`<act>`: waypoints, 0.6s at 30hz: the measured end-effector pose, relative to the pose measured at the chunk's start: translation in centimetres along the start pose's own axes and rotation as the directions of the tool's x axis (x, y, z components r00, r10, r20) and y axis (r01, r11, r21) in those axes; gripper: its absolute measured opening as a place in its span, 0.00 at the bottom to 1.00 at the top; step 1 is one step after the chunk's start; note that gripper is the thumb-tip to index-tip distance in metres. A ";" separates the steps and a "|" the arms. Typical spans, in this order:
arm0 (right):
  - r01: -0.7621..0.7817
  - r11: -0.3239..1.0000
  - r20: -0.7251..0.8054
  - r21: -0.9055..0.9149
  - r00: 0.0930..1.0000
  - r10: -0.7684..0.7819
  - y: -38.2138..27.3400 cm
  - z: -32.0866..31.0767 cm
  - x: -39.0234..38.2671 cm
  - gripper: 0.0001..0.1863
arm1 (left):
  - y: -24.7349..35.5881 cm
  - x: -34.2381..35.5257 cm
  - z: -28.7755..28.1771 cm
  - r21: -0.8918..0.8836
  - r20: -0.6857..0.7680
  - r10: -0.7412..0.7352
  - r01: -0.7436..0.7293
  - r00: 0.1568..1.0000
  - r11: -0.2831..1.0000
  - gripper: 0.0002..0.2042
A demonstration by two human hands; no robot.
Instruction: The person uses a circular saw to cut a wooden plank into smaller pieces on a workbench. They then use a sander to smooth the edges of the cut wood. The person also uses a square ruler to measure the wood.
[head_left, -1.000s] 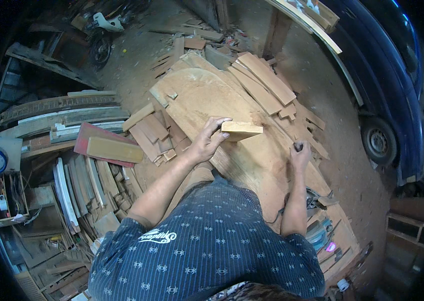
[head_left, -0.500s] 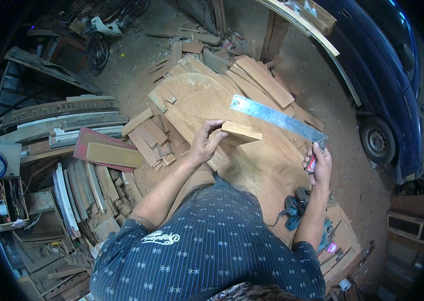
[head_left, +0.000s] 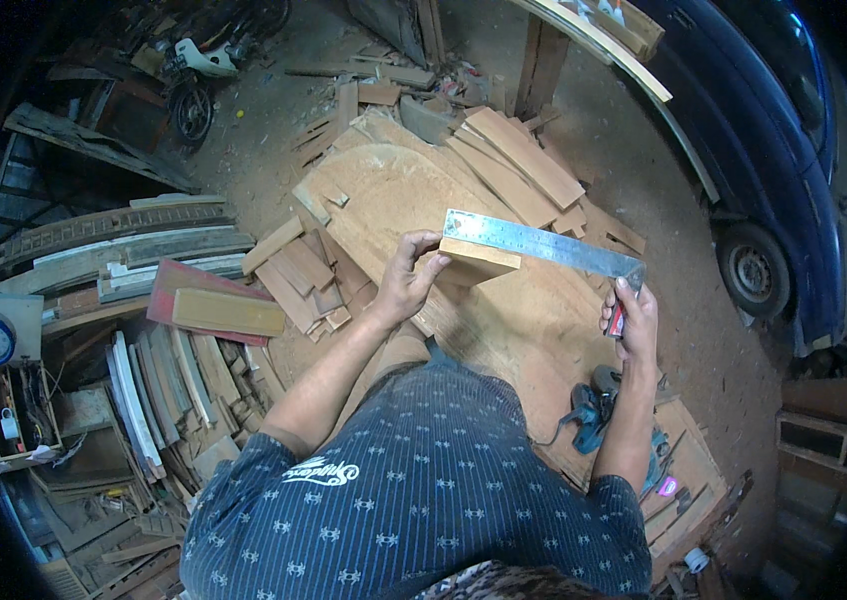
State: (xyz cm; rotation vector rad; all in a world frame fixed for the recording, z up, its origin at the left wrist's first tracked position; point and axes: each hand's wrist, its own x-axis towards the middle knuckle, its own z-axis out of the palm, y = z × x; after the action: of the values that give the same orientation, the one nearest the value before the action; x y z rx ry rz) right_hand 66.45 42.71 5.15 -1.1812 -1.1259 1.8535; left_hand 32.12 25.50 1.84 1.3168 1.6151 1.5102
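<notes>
A short wooden board [head_left: 483, 266] is gripped at its left end by my left hand [head_left: 410, 276], thumb on the near side. My right hand [head_left: 632, 312] holds a metal try square [head_left: 543, 244] at its corner, where a red patch shows below the fingers. The long silver blade reaches leftward and lies along the board's far upper edge, its tip close to my left fingers. Whether blade and wood actually touch is hard to make out. Both are held up above a large wooden work surface [head_left: 373, 185].
Blue power tools [head_left: 588, 415] lie near my right forearm. Loose planks [head_left: 513, 155] rest at the far side, and cut boards [head_left: 293, 265] are piled at left. Stacked timber [head_left: 158, 380] stands further left. A dark blue car [head_left: 743, 150] is at the far right, a motorcycle [head_left: 193, 95] at the far left.
The square has come nearer and slightly left, its blade moving down from beyond the board to its upper edge. My right hand shifted with it; the board stayed almost in place.
</notes>
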 end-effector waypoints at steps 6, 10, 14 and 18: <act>0.011 0.999 -0.001 -0.049 1.000 -0.011 0.0 0.2 0.1 0.12 | -0.5 -0.1 -0.1 0.012 0.003 0.025 -0.025 1.000 1.000 0.15; 0.032 0.999 0.009 -0.038 0.999 -0.032 0.5 0.2 0.5 0.11 | -0.7 -0.1 -0.1 -0.007 -0.018 0.019 -0.019 1.000 1.000 0.15; 0.043 0.997 0.003 -0.057 0.999 -0.043 0.2 0.4 0.4 0.11 | -0.9 -0.4 0.0 0.001 -0.040 0.021 -0.021 0.999 1.000 0.13; 0.071 0.996 -0.001 -0.054 0.997 -0.071 0.3 0.2 0.7 0.11 | -1.3 -0.3 0.1 -0.016 -0.031 0.049 -0.049 0.998 0.999 0.13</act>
State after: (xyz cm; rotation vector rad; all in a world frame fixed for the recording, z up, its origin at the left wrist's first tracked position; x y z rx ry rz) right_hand 65.99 43.10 4.72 -1.1583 -1.2077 1.7781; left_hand 31.90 25.42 0.51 1.3393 1.5966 1.5771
